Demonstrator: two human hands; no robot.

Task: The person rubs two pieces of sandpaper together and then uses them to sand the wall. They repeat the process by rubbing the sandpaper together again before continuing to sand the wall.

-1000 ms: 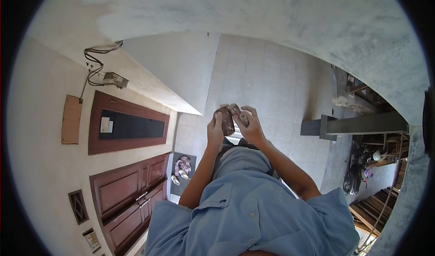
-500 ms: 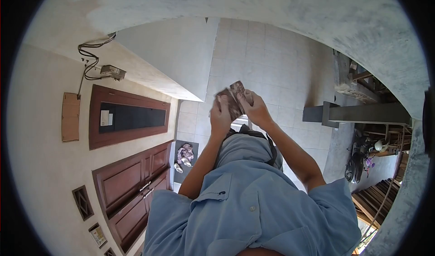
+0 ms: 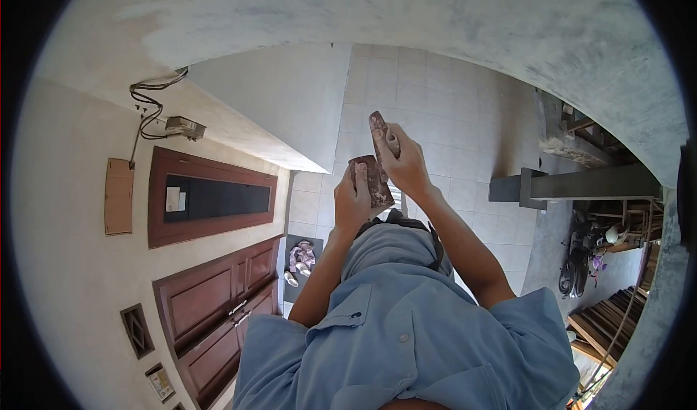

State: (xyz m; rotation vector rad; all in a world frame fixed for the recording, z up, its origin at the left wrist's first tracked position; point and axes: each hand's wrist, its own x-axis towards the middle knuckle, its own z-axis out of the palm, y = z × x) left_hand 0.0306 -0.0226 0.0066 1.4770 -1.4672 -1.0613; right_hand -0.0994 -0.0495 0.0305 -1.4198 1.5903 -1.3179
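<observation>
My left hand (image 3: 351,201) is closed around a flat, dark brown rectangular piece (image 3: 377,183) with whitish smears, the thumb lying across its face. In my right hand (image 3: 405,164) is a second brown piece (image 3: 377,124), narrower from this angle and also smeared white. It points up and away, its upper end sticking out beyond the fingers. The two pieces are close together in front of my waist; whether their edges touch is hard to see. What exactly they are, I cannot make out.
A pale wall surface (image 3: 406,10) curves overhead. On the left are a brown double door (image 3: 210,286), a framed window (image 3: 218,198) and hanging cables (image 3: 149,108). Shoes (image 3: 292,278) lie on a dark mat. A grey post (image 3: 588,183), a motorbike (image 3: 577,261) and stacked wood (image 3: 606,323) stand right.
My right hand has lifted its piece up and turned it more edge-on, apart from the left one. The left hand's piece has shifted down slightly. The view has tilted a little.
</observation>
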